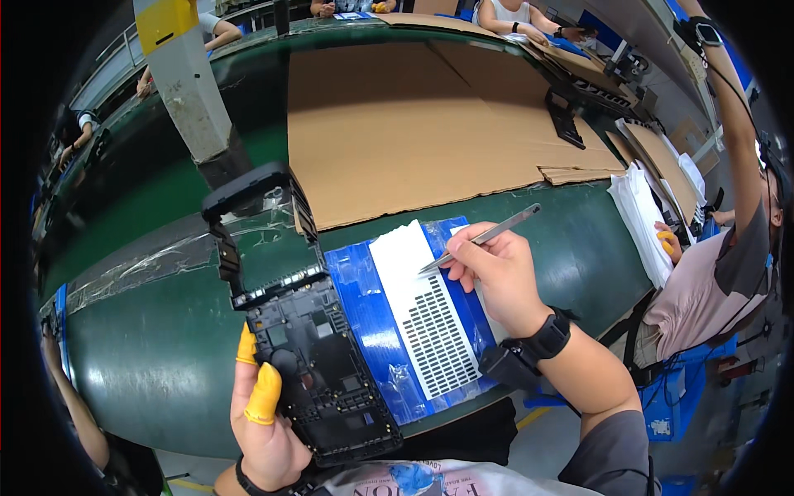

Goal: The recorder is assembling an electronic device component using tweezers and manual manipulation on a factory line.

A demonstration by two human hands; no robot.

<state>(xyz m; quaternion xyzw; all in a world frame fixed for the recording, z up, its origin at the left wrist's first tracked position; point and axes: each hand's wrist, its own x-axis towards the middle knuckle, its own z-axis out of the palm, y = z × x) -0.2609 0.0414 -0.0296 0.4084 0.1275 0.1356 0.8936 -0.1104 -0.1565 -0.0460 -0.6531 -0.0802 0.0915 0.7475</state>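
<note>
My left hand (pixel 263 413), with yellow finger cots on two fingers, holds a black plastic phone frame (pixel 324 372) at its left side, low in the view. My right hand (pixel 496 277) grips metal tweezers (pixel 484 238); their tip rests on a white sheet (pixel 422 306) carrying rows of several small dark stickers. The sheet lies on a blue plastic mat (pixel 372 331) on the green conveyor belt (pixel 149 355). A black wristband sits on my right wrist.
A black open frame stand (pixel 256 223) rises just behind the phone frame. Large brown cardboard sheets (pixel 413 124) cover the belt beyond. A grey post with a yellow top (pixel 186 74) stands far left. A seated person (pixel 711 273) works at the right beside stacked white bags (pixel 641 219); others sit across the belt.
</note>
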